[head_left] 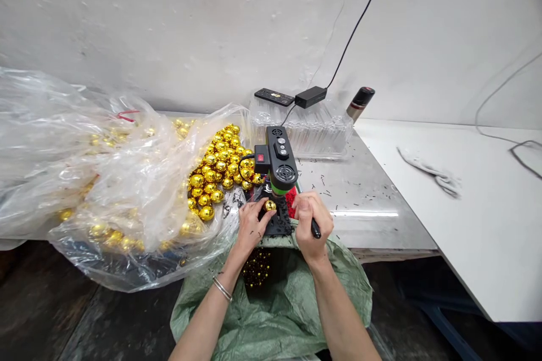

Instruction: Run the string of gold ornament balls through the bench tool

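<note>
Gold, mirror-bright: one round ball (270, 205), pinched between thumb and fingers of the left hand (250, 224), over the black slotted base (279, 224) of an upright black machine with a green band (282, 158). Fingertip grip on its sides, probably to steady the ball while leaving its top exposed.

Right hand (312, 217) closed round a black rod-like handle (315, 229), just right of the base; a fist suits pulling or bearing down, I judge.

Machine stands near the desk's (359, 228) front edge, presumably for short reach. Left of it, more gold balls (220, 165) spill from a clear plastic bag (156, 192), its mouth toward the machine; handy for the left hand, it seems.

Green woven sack (342, 271) gapes below the front edge, small gold beads (256, 267) inside; likely placed to catch things.

Along the back edge, a clear plastic container (324, 138) bears a black adapter (311, 97) and black control strip (274, 96), perhaps raised clear of the black scraps (319, 181).
</note>
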{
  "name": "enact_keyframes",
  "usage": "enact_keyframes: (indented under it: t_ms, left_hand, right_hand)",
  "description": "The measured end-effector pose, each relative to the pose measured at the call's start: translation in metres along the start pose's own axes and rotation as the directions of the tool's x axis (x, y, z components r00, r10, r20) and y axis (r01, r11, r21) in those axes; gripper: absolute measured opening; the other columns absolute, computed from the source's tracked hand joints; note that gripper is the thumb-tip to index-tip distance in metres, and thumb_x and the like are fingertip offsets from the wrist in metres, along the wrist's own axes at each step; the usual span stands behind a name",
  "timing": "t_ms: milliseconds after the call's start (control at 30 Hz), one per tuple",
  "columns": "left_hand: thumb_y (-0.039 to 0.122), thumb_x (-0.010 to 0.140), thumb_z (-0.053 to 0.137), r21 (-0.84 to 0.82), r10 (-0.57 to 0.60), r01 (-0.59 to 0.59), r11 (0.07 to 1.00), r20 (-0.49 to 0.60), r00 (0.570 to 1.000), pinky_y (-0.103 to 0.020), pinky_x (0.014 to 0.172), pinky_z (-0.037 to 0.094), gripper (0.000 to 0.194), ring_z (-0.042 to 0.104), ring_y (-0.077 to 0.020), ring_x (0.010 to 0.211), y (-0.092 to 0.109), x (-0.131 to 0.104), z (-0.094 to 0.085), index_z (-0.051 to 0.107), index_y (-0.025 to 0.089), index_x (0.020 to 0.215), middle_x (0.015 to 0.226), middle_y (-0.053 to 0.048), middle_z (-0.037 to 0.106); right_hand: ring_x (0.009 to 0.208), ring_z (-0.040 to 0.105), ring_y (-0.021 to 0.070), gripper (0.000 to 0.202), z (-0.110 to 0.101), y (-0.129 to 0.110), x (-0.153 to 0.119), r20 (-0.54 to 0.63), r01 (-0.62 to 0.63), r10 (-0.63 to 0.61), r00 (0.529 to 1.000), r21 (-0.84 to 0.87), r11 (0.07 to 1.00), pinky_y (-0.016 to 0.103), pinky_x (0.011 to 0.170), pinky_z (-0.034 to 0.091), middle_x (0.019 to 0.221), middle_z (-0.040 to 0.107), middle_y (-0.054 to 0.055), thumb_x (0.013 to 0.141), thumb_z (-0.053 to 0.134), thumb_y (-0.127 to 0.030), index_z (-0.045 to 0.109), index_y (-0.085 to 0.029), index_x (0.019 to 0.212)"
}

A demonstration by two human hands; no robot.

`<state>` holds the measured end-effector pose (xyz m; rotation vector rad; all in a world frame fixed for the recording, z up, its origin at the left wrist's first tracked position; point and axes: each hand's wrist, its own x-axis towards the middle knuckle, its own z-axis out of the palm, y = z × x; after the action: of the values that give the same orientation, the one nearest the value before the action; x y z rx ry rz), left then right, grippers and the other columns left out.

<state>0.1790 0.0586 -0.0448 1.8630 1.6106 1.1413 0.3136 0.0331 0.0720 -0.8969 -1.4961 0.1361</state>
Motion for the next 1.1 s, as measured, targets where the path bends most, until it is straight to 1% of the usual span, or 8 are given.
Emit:
enact_keyframes:
  t_ms: [200,333,433,533,700,867,1033,1100]
  left_hand:
    - [0.034,0.094,0.063,0.039,0.097,-0.095,0.995,-0.040,0.995,-0.051,0.109,0.040,0.030,0.065,-0.0260,0.109,0.006,-0.007,0.008,0.068,0.020,0.120,0.119,-0.011,0.073]
    - [0.037,0.095,0.061,0.037,0.093,-0.090,0.995,-0.065,0.994,-0.052,0.110,0.040,0.029,0.066,-0.0257,0.109,0.007,-0.008,0.011,0.069,0.021,0.118,0.117,-0.010,0.074]
    - [0.038,0.094,0.062,0.028,0.093,-0.091,0.995,-0.063,0.994,-0.051,0.108,0.042,0.029,0.065,-0.0257,0.110,0.005,-0.008,0.011,0.069,0.022,0.118,0.115,-0.009,0.075]
    - [0.038,0.094,0.063,0.034,0.100,-0.098,0.995,-0.064,0.993,-0.050,0.106,0.044,0.030,0.066,-0.0252,0.108,0.003,-0.008,0.011,0.069,0.021,0.118,0.114,-0.010,0.075]
    - [0.038,0.095,0.062,0.048,0.107,-0.104,0.993,-0.070,0.992,-0.048,0.103,0.046,0.029,0.066,-0.0250,0.105,0.003,-0.008,0.012,0.069,0.020,0.117,0.111,-0.010,0.074]
    - [0.037,0.095,0.062,0.051,0.105,-0.102,0.994,-0.066,0.992,-0.046,0.100,0.047,0.029,0.065,-0.0249,0.103,0.002,-0.009,0.012,0.069,0.021,0.118,0.109,-0.010,0.074]
    - [0.038,0.096,0.060,0.047,0.118,-0.115,0.992,-0.074,0.990,-0.046,0.099,0.048,0.028,0.066,-0.0255,0.102,0.002,-0.008,0.012,0.068,0.021,0.117,0.108,-0.010,0.074]
    - [0.037,0.095,0.062,0.046,0.114,-0.111,0.993,-0.071,0.991,-0.047,0.100,0.048,0.028,0.066,-0.0259,0.103,0.002,-0.006,0.012,0.069,0.021,0.116,0.109,-0.010,0.074]
  right_hand:
    - [0.066,0.054,0.0143,0.031,0.000,0.003,-0.002,-0.003,0.009,-0.009,1.000,-0.012,1.000,0.030,0.060,0.041,0.068,0.054,0.000,0.097,0.043,-0.014,0.048,-0.022,0.068]
    - [0.066,0.055,0.0149,0.031,-0.002,0.003,-0.005,0.015,0.019,-0.019,1.000,-0.012,1.000,0.030,0.061,0.042,0.068,0.056,0.001,0.097,0.043,-0.014,0.050,-0.022,0.069]
    - [0.067,0.057,0.0158,0.030,-0.002,0.007,-0.012,0.017,0.021,-0.020,1.000,-0.018,1.000,0.031,0.061,0.044,0.069,0.057,0.001,0.097,0.042,-0.015,0.052,-0.022,0.069]
    - [0.068,0.057,0.0160,0.029,0.001,0.018,-0.025,0.016,0.046,-0.045,0.999,-0.017,0.999,0.032,0.061,0.045,0.071,0.058,0.002,0.097,0.041,-0.016,0.052,-0.022,0.071]
    - [0.065,0.055,0.0150,0.029,0.010,0.044,-0.047,-0.026,0.181,-0.181,0.983,-0.012,0.983,0.034,0.065,0.048,0.072,0.057,0.001,0.099,0.039,-0.022,0.050,-0.023,0.073]
    - [0.064,0.055,0.0151,0.029,0.017,0.060,-0.059,-0.089,0.171,-0.173,0.981,-0.028,0.985,0.039,0.075,0.052,0.072,0.057,0.000,0.100,0.038,-0.025,0.049,-0.023,0.073]
    - [0.063,0.056,0.0134,0.032,0.015,0.060,-0.056,0.026,0.253,-0.252,0.967,-0.059,0.966,0.035,0.071,0.051,0.072,0.057,-0.001,0.102,0.038,-0.027,0.048,-0.024,0.072]
    - [0.062,0.054,0.0136,0.033,0.013,0.051,-0.048,0.010,0.229,-0.229,0.973,-0.057,0.972,0.035,0.069,0.049,0.070,0.056,-0.001,0.101,0.037,-0.024,0.047,-0.023,0.070]
